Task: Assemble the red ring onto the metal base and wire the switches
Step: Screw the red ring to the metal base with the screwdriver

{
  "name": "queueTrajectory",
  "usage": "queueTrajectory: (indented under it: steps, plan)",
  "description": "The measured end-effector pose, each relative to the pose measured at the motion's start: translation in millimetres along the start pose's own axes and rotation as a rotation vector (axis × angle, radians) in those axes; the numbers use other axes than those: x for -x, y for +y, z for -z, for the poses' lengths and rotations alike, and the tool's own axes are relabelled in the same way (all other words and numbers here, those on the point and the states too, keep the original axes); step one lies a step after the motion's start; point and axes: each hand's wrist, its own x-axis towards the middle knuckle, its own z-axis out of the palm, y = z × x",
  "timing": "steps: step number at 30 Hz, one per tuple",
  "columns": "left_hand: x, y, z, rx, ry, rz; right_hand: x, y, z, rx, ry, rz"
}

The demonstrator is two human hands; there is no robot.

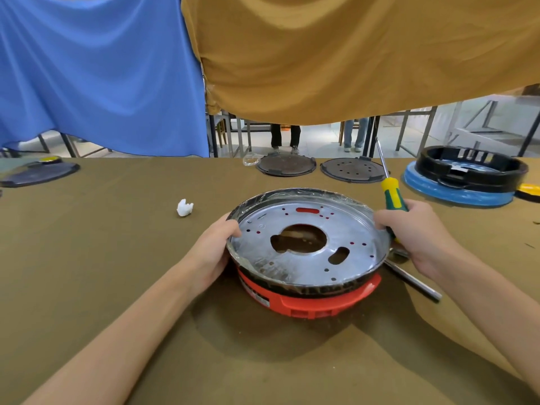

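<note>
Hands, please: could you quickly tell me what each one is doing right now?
Left hand: grips the left rim of the metal base.
Right hand: holds the screwdriver, fingertips on the base's right rim.

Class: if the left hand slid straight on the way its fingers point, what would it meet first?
The left hand already touches the metal base at its rim, so pushing on it would press into that base; depth beyond is unclear.
</note>
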Motion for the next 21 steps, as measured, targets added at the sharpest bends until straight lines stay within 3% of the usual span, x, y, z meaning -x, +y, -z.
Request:
queueTrajectory:
  steps: [8,15,21]
  plan:
    - [1,3,1,-0.048,0.003,-0.002,-2,5,-2,-0.022,0.01,0.043]
    - [4,7,-2,0.019,-0.001,-0.18,4,0,0,-0.123,0.136,0.185]
    - [5,6,-1,0.083,-0.003,-0.243,9,-4,1,-0.151,0.138,0.287]
